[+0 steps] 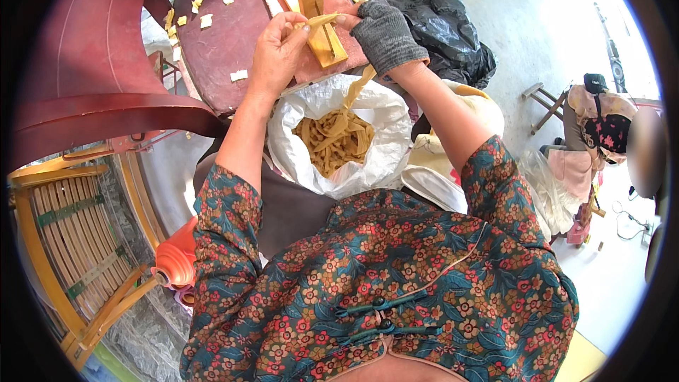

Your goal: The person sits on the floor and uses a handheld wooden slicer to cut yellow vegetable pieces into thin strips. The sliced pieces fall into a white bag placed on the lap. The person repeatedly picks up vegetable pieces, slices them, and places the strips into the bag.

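A tan fabric strip (321, 20) is stretched between my two hands. My left hand (278, 45) pinches one end between thumb and fingers. My right hand (384, 32), in a grey fingerless knit glove, holds the other end with its fingertips. Directly beneath is a wooden stand (326, 48) with a thin metal rod rising from its base and an upright block behind. It rests on a pink cloth (302, 71) over a dark red seat. Closer to me, a white woven sack (390, 143) holds many tan strips (334, 138); one strip (360, 85) trails up towards my right wrist.
Small pale yellow scraps (206, 21) lie scattered on the dark red seat (223, 58). A black plastic bag (440, 26) sits on the floor to the right. Left are a red chair (90, 48) and a slatted wooden chair (79, 223). Another person (604, 122) sits far right.
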Available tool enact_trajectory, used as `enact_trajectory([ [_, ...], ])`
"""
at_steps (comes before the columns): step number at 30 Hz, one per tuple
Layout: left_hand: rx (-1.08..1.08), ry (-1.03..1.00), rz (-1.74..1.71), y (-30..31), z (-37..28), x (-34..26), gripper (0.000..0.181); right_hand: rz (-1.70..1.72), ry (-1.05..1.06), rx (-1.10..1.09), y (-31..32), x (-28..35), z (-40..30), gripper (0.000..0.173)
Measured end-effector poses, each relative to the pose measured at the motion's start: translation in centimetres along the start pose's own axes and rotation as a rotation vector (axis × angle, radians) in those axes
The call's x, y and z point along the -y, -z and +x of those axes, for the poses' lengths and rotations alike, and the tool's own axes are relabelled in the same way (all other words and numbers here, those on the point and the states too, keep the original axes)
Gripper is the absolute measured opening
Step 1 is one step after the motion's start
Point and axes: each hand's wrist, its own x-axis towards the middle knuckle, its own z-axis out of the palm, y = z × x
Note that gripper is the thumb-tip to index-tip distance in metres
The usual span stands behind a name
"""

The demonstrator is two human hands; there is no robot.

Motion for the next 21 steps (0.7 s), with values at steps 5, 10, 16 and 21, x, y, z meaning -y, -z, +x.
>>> enact_trajectory([
  [5, 0.002, 0.024, 0.375, -0.9, 0.3, 0.9, 0.018, -0.371, 0.149, 0.189, -5.0, -5.3, 0.8, 0.034],
  [10, 0.014, 0.129, 0.566, -0.5, -1.6, 0.4, 0.02, -0.598, 0.22, 0.319, -3.9, -5.2, -0.7, 0.028],
  [16, -0.022, -0.364, 0.693, -1.5, -5.4, 0.0, 0.02, 0.189, -0.108, -0.256, -2.3, -1.0, -5.2, 0.017],
  [21, 0.409, 0.689, -0.412, -2.6, -7.2, 1.5, 0.031, 0.532, 0.179, -0.185, -2.1, 2.5, -8.7, 0.011],
])
